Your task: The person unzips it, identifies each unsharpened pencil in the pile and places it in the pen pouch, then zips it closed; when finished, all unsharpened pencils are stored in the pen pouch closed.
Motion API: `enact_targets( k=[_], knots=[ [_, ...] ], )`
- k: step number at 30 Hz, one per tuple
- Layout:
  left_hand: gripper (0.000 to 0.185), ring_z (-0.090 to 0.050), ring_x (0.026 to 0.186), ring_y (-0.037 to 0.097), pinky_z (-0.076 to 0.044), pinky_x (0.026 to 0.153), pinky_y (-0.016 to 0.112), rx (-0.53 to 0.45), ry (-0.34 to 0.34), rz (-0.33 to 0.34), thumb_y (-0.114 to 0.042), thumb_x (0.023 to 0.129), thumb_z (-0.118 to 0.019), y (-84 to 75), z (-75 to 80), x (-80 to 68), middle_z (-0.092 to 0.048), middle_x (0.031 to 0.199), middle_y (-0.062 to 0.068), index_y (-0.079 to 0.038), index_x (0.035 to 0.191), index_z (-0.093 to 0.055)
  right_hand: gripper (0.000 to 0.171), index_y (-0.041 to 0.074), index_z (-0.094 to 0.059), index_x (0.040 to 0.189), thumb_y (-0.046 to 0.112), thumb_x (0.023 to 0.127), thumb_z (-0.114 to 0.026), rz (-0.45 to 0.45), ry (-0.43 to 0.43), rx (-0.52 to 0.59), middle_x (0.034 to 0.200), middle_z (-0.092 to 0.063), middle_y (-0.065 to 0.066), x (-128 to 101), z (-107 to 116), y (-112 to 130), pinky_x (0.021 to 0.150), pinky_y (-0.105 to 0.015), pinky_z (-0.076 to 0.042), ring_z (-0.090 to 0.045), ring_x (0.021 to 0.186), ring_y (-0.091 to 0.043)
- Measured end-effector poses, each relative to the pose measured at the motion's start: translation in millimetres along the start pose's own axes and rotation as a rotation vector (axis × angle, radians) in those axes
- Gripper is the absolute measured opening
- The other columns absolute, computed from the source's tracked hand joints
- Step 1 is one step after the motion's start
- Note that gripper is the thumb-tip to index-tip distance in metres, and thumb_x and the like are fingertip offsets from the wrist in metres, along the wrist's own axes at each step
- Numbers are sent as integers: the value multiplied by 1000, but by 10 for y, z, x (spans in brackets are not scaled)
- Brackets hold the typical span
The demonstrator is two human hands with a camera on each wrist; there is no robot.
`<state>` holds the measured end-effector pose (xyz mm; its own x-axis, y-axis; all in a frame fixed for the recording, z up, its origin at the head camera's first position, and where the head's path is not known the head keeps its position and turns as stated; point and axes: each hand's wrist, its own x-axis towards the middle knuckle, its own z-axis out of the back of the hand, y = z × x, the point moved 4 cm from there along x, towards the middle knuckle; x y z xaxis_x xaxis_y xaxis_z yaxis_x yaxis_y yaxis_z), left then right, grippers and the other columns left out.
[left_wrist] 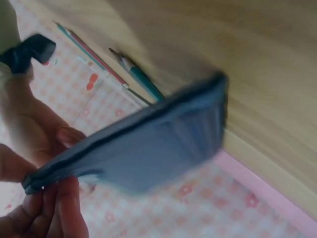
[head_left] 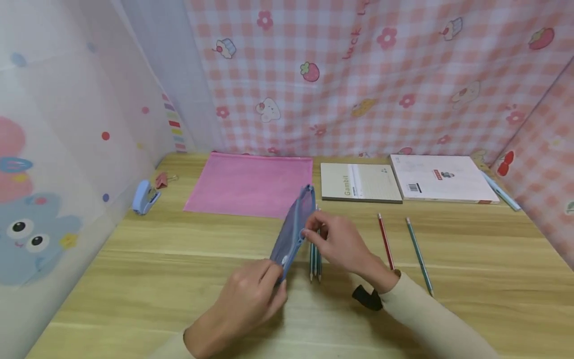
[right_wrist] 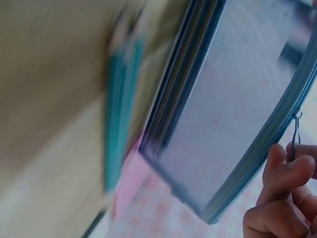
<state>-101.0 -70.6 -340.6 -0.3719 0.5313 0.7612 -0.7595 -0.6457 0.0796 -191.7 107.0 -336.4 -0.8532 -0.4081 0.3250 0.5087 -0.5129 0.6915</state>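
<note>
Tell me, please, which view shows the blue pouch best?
The head view: the whole pouch shows, on edge over the table, held by the left hand and right hand. The left wrist view shows one blurred side; the right wrist view shows part of the side and edge.

Two bare hands are seen, the left hand (head_left: 251, 299) and the right hand (head_left: 338, 242). No rings are worn on the visible fingers (right_wrist: 277, 191). A long cream-coloured sleeve (head_left: 430, 319) with a plain cuff is worn on the right arm. A black strap (head_left: 367, 298) is fastened at the right wrist.
</note>
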Motion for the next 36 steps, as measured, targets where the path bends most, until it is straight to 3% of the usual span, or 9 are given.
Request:
enact_targets(
  k=[4, 9, 17, 22, 26, 31, 36],
  knots=[
    [29, -53, 57, 11, -46, 52, 23, 47, -30, -52, -14, 96, -40, -23, 90, -68, -58, 68, -1, -7, 74, -58, 9, 6, -66, 84, 5, 92, -68, -58, -92, -51, 75, -70, -9, 144, 198, -187, 52, -19, -43, -57, 58, -10],
    [25, -48, 55, 11, -41, 51, 22, 34, -4, -77, -10, 90, -37, -25, 192, -143, -54, 67, -3, -10, 69, -53, 9, 4, -65, 85, 6, 95, -66, -94, -160, -92, 74, -69, -11, 246, 448, -327, 53, -21, -43, -59, 60, -12],
    [6, -52, 57, 14, -44, 52, 26, 70, 95, -28, -4, 73, -50, 194, 334, -260, -57, 70, 0, -7, 75, -55, 10, 7, -64, 86, 8, 95, -66, -122, -121, -83, 71, -67, -8, 227, 507, -371, 52, -24, -44, -57, 58, -14],
    [18, -55, 60, 17, -46, 52, 30, 143, 196, 14, -2, 60, -60, 402, 448, -377, -57, 71, 1, -8, 77, -56, 11, 9, -64, 83, 7, 93, -67, -30, -8, -109, 67, -65, -1, 111, 384, -299, 52, -22, -44, -53, 55, -7],
    [25, -59, 66, 15, -52, 56, 31, 197, 352, 97, 0, 57, -71, 603, 519, -492, -60, 74, 1, -11, 78, -60, 14, 12, -63, 79, 7, 92, -67, 63, 187, -99, 66, -61, 5, -44, 248, -207, 53, -19, -43, -48, 58, 0],
    [32, -61, 74, 12, -54, 61, 30, 184, 553, 171, -5, 63, -87, 860, 492, -641, -64, 81, -2, -15, 82, -64, 18, 16, -59, 77, 7, 91, -67, 120, 434, -32, 66, -57, 10, -219, 3, -95, 54, -17, -44, -48, 59, 3],
    [33, -61, 75, 14, -54, 60, 31, 145, 579, 163, -2, 61, -89, 1084, 399, -723, -62, 81, -1, -12, 82, -65, 20, 18, -58, 77, 12, 93, -67, 151, 563, -33, 65, -52, 13, -287, -241, -24, 54, -14, -41, -45, 58, 5]
  ],
)
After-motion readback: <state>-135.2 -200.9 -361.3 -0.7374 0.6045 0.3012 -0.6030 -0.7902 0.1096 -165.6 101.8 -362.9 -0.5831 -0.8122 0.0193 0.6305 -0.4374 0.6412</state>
